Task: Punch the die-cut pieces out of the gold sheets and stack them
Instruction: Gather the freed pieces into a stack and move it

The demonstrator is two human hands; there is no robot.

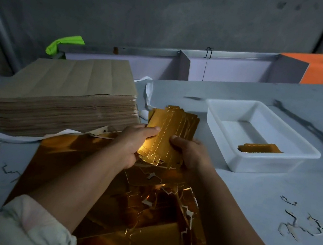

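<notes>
I see both hands held together over the tabletop (260, 203), gripping one fanned bundle of gold die-cut pieces (167, 129) between them. The left hand (131, 145) holds the bundle's left edge, thumb laid flat on the top piece and fingers curled underneath. The right hand (188, 154) holds the right edge the same way, thumb on top and fingers wrapped below. The bundle tilts away from the hands, and its far ends are spread unevenly. I cannot tell how many pieces it contains. Directly under the hands and forearms lies a large gold sheet (59, 154), reflective side up. The area below the wrists shows torn gold waste (164, 204) with ragged openings. To the right of the right hand, near it but apart, stands a white tray (264, 164). Inside, against its near wall, lies a small stack of gold pieces (258, 149). To the left of the left hand, and beyond it, sits a tall pile of brown sheets (62, 84); its near corner comes close to the bundle. Thin scrap strips (301, 228) lie scattered on the tabletop well to the right of the right forearm. Pale sleeves cover both arms near the elbows.
</notes>
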